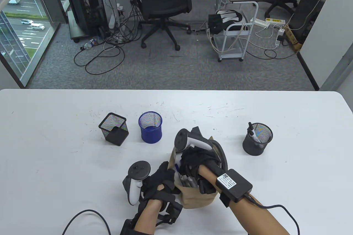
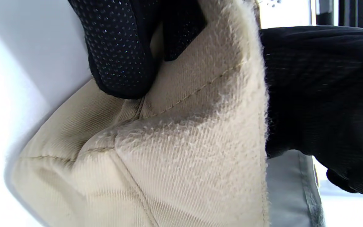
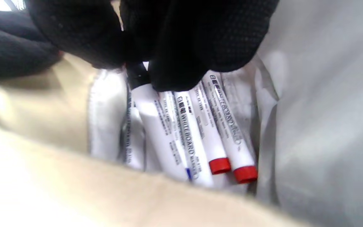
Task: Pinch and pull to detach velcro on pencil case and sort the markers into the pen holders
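Note:
The beige pencil case [image 1: 197, 200] lies open near the table's front edge. My left hand [image 1: 165, 175] pinches its left rim; in the left wrist view a gloved finger [image 2: 118, 53] presses into the beige fabric [image 2: 184, 145]. My right hand [image 1: 194, 162] reaches down inside the case. In the right wrist view its fingertips [image 3: 175, 66] close round a white marker with a black cap [image 3: 151, 116]. Beside it lie two red-ended markers [image 3: 232, 151] and a blue-ended one [image 3: 187, 157]. Three mesh holders stand behind: a black square one [image 1: 114, 129], a blue one [image 1: 150, 128] and a black round one [image 1: 257, 139].
A black marker [image 1: 251, 130] stands in the black round holder. The case's grey lining [image 3: 320, 126] walls in the markers on the right. Beyond the far table edge are an office chair [image 1: 165, 0] and a white cart [image 1: 234, 39].

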The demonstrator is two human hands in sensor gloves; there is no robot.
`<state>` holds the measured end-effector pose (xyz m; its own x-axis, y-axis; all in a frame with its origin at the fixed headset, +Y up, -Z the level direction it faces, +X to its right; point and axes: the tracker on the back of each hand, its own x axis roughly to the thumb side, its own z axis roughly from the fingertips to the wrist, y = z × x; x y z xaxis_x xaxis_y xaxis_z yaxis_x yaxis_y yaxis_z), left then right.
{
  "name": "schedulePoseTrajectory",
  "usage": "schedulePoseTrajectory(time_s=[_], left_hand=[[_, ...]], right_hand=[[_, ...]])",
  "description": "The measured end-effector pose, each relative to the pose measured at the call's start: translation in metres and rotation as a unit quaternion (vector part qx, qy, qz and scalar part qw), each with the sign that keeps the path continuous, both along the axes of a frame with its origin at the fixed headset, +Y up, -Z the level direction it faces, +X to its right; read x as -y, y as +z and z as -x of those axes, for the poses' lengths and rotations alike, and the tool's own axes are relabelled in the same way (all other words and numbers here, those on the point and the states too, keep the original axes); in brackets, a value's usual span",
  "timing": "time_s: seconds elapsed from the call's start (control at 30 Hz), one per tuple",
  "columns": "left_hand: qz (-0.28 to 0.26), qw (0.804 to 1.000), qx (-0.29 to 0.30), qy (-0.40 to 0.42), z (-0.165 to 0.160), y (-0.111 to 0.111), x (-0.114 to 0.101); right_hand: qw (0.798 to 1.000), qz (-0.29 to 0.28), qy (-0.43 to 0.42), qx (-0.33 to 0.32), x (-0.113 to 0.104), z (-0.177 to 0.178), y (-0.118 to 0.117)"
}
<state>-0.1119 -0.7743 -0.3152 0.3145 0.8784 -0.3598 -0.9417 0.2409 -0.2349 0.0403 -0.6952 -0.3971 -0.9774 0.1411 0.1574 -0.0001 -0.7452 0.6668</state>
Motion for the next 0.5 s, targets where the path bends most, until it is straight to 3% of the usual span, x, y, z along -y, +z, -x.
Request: schedulePoseTrajectory(time_s=[0.07,0.23,0.3,0.47,0.5], left_hand=[[-0.001,1.000,0.001,-0.001,0.000,0.000,0.000],[-0.002,1.000,0.000,-0.002,0.000,0.000,0.000],[-0.003,1.000,0.000,-0.002,0.000,0.000,0.000],[-0.003,1.000,0.000,-0.001,-0.001,0.001,0.001],[-0.002,1.000,-0.001,0.000,-0.001,0.001,0.001]], right_hand=[[1.000,-0.003,-0.020,0.008,-0.004,-0.004,0.004],[0.996,-0.085,-0.036,0.015,-0.021,-0.017,0.011],[0.990,-0.128,-0.055,0.021,-0.038,-0.025,0.015],[0.949,-0.259,-0.155,0.093,-0.099,-0.066,0.022],[0.931,-0.290,-0.189,0.120,-0.116,-0.081,0.024]])
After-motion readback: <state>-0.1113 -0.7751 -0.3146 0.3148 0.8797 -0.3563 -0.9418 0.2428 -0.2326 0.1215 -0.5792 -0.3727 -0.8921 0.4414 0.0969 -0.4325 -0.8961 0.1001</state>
